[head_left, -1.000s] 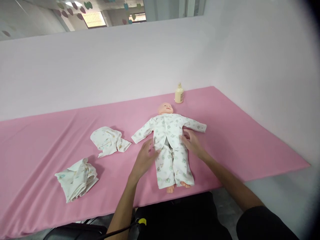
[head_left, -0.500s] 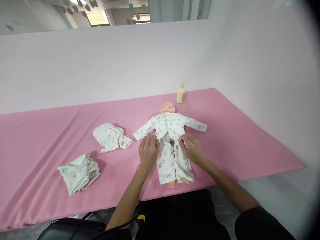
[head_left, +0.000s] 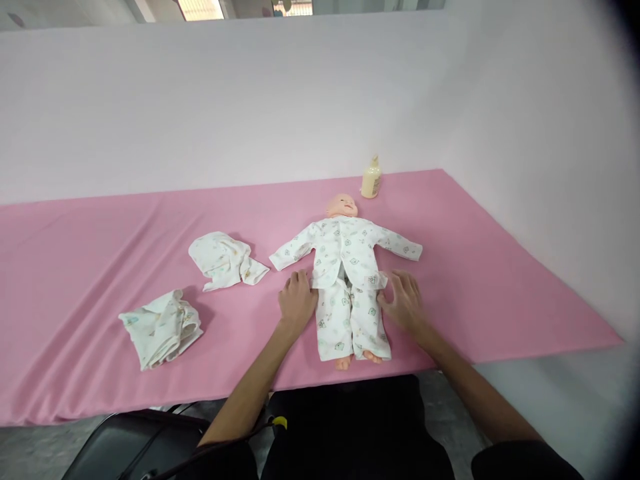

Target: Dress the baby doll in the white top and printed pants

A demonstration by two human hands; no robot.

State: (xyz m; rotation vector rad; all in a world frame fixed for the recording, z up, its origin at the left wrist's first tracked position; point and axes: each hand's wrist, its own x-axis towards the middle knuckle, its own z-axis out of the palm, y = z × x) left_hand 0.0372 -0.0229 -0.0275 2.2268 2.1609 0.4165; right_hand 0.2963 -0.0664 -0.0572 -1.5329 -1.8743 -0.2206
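Note:
A baby doll (head_left: 342, 205) lies on its back, dressed in a white printed jacket (head_left: 330, 240) and matching trousers (head_left: 334, 327). The jacket's front edges part near the waist, and its hem lies over the top of the trousers. My left hand (head_left: 299, 300) rests beside the doll's waist, its thumb at the jacket's hem corner and its fingers extended. On the other side, my right hand (head_left: 405, 303) is open, thumb apart from the fingers, close to the opposite hem corner. Both bare feet (head_left: 343, 363) stick out of the trouser legs.
A pink sheet (head_left: 240, 347) covers the table. To the left lie a crumpled white printed cloth (head_left: 223, 259) and a folded one (head_left: 163, 328). A pump bottle (head_left: 371, 180) stands beyond the doll's head, near the white wall (head_left: 225, 107). A black chair (head_left: 135, 443) is below the table edge.
The jacket's lower front has been drawn down and spread over the trouser waist. My right hand has let go of it and moved outward to the right. The camera view has tilted down.

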